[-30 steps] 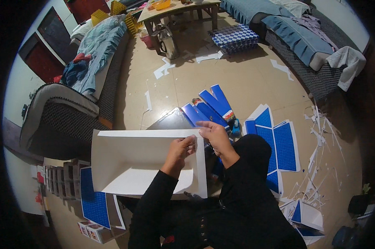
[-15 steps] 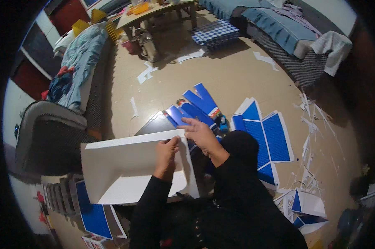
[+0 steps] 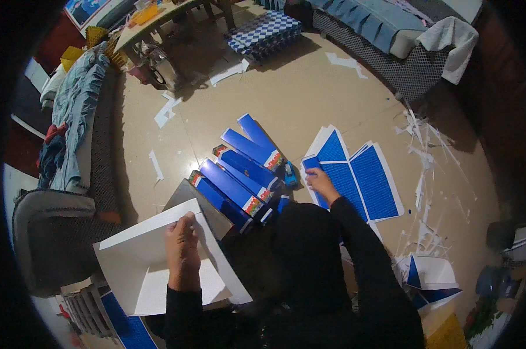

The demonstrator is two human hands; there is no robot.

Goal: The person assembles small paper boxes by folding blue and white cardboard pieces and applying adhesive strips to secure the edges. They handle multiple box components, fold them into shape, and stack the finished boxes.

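On the floor in front of my knees, I have the white half-folded carton [image 3: 158,264] lying open and tilted, its walls standing up around a flat white bottom panel. My left hand [image 3: 183,251] rests on top of it, fingers curled over the upper edge of the near wall, thumb side pressing the card down; it is closed loosely on that wall rather than clenched. My right hand [image 3: 320,181] is stretched out to the right, well apart from the carton, and its fingertips pinch the near corner of the blue patterned flat sheets [image 3: 356,177] that fan out on the tiles. The grip looks like a light thumb-and-finger pinch on the top sheet, though I cannot tell whether it has lifted yet. Between my hands lies the row of folded blue strips [image 3: 239,171], leaning one over the next beside a grey card [image 3: 207,212].

I judge the step to be fetching a blue sheet to go with the white carton while the other hand keeps the carton steady. The next move calls for peeling only one sheet off the fan without dragging its neighbours, and for keeping the carton wall from springing flat.

Compared with half a second ago, my right hand has left the carton's far edge and gone across to the blue sheets; the left has stayed on the carton, which now sits lower and further left in my view
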